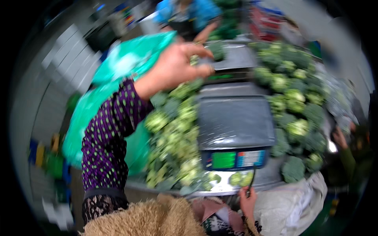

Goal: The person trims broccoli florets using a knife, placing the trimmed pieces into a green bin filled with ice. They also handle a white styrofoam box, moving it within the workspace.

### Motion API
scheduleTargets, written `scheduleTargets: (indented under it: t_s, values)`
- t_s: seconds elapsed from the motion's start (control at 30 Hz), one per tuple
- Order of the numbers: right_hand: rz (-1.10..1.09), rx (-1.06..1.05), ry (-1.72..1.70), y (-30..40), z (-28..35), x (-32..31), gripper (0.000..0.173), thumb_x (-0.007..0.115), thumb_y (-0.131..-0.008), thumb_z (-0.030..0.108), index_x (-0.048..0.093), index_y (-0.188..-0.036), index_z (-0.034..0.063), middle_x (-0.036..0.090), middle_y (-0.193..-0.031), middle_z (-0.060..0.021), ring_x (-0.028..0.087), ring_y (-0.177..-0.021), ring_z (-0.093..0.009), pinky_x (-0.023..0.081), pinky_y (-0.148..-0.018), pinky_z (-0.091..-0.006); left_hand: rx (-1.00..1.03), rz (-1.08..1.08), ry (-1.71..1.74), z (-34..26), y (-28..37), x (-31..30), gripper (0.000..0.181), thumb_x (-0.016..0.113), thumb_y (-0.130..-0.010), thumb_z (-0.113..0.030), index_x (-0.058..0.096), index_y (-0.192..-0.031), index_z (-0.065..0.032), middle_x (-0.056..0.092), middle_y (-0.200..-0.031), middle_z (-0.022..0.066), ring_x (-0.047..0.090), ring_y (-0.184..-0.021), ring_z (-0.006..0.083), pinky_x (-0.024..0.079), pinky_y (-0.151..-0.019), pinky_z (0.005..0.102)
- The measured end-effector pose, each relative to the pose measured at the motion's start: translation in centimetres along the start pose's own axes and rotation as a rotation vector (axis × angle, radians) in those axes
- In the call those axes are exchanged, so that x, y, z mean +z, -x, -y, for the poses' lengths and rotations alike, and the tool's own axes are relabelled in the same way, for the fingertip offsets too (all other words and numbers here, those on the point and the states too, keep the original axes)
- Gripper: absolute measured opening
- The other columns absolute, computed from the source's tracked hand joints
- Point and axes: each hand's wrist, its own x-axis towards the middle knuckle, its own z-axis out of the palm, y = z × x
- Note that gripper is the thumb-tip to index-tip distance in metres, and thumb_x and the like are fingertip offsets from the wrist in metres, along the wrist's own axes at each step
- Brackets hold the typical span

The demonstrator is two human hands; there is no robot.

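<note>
My left hand [177,66], in a purple dotted sleeve, reaches out over cut broccoli pieces with thumb and fingers apart. It looks blurred, and nothing shows between its fingers. Just beyond the fingertips, a broccoli head [217,50] lies near the far scale [236,57]. At the table's near edge, my right hand [248,199] is closed around a thin dark tool [252,180], probably a knife, pointing away from me. In front of me stands a digital scale [236,121] with a bare grey pan and a lit green display. Trimmed light-green broccoli pieces [177,138] are heaped to its left.
Whole broccoli heads [295,103] are piled right of the scales. Green plastic bags [103,109] line the left side, and a white woven sack [292,203] hangs at the near right edge. A person in blue [189,17] stands opposite; another person's hand [339,137] is at right.
</note>
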Motion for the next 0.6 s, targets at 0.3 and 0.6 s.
scheduleTargets:
  t_s: [0.3,0.6]
  values:
    - [0.356,0.052,0.051,0.0,5.8,10.4,0.010,0.064,-0.089,0.010,0.057,-0.090,0.0034,0.055,-0.066,0.0009,0.047,-0.055,-0.006,0.038,-0.048,-0.0224,-0.729,0.443,-0.388,20.1,26.9,-12.1,0.048,0.076,-0.073,-0.028,0.065,-0.116,-0.0105,0.066,-0.110,0.0143,0.063,-0.103,0.0296,0.049,-0.087,0.0397]
    - [0.366,-0.075,0.264,0.6,7.8,16.7,0.009,0.064,-0.087,0.008,0.058,-0.089,0.0016,0.055,-0.070,0.0014,0.047,-0.064,-0.007,0.040,-0.059,-0.0237,-0.560,1.022,0.035,22.5,32.9,-4.7,0.094,0.081,-0.063,-0.046,0.042,-0.141,-0.0102,0.048,-0.134,0.0193,0.047,-0.123,0.0371,0.042,-0.101,0.0416]
